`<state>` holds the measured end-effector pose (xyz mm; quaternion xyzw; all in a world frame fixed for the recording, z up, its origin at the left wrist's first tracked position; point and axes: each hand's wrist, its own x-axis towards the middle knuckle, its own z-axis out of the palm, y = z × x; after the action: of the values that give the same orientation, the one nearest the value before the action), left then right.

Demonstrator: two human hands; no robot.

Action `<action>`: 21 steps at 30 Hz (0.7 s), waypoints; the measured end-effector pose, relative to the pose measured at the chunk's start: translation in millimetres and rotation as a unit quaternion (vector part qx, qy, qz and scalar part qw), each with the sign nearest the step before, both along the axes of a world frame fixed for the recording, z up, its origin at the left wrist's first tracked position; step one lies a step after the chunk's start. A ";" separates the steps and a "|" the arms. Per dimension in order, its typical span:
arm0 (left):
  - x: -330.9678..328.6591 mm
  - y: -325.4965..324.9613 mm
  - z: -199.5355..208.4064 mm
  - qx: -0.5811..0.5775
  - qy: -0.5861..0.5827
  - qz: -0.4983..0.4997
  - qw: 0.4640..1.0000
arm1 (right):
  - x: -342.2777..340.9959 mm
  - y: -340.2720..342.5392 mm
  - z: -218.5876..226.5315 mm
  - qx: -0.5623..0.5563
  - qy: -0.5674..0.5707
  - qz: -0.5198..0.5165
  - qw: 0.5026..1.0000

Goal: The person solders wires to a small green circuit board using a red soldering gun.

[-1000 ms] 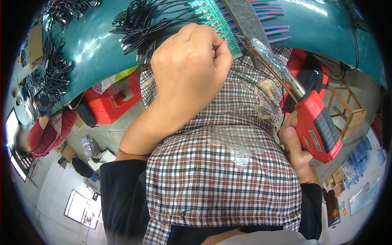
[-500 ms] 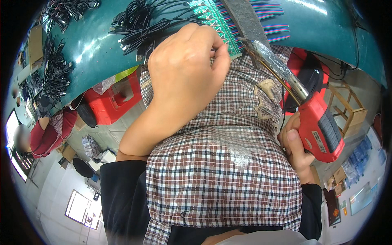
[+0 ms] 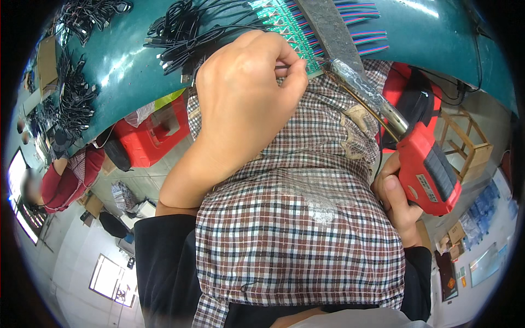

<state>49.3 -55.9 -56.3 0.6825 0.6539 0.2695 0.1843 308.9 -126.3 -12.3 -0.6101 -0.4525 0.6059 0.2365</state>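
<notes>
My left hand [image 3: 243,90] pinches the end of a thin black cable [image 3: 282,66] at the near end of a green circuit board [image 3: 291,31]. Most of that cable is hidden behind the fingers. In my right hand [image 3: 398,205] is a red soldering gun [image 3: 422,167], its barrel slanting up and left. The iron's tip reaches the board's near corner, close to my left fingertips. Across the board's right side lies a dark flat bar [image 3: 336,35]. Striped multicoloured flat wires [image 3: 369,39] stick out to the right from under it.
Bundled black USB cables [image 3: 183,41] lie left of the board on the green table [image 3: 128,71], with more cable bundles [image 3: 74,93] farther left. Red stools [image 3: 153,136] stand below the table edge. A wooden stool frame [image 3: 467,145] is at right. Another person's sleeve [image 3: 54,183] shows at far left.
The soldering gun has shifted slightly left and down, its tip now lower at the board's corner. My left hand has barely moved, still pinching the cable.
</notes>
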 end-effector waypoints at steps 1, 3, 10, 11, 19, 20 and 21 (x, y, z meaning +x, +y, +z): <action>-0.1 -0.1 0.1 -0.003 0.001 -0.001 1.000 | -5.0 2.8 5.0 -0.010 -0.018 -0.011 1.000; -0.6 -0.1 0.1 -0.011 0.000 -0.002 1.000 | -6.9 3.5 7.0 -0.021 -0.034 -0.021 0.999; -0.2 1.6 0.8 -0.025 -0.007 -0.003 1.000 | 1.8 4.8 8.5 -0.037 -0.003 0.043 0.998; -0.1 1.9 0.9 -0.025 -0.007 -0.003 1.000 | 0.6 4.5 8.7 -0.035 -0.005 0.031 0.999; 1.5 2.9 1.8 -0.033 0.009 -0.005 0.999 | 2.9 2.8 4.1 -0.056 0.005 0.024 0.998; 1.5 3.0 2.3 -0.033 0.009 -0.005 0.999 | 4.0 2.1 3.5 -0.054 0.014 0.030 0.998; 1.6 3.2 3.1 -0.034 0.009 -0.006 0.999 | 3.6 2.0 3.8 -0.053 0.014 0.030 0.998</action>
<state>50.8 -52.8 -53.2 0.6823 0.6601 0.2399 0.2030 312.5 -124.3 -8.5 -0.5996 -0.4343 0.6443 0.1916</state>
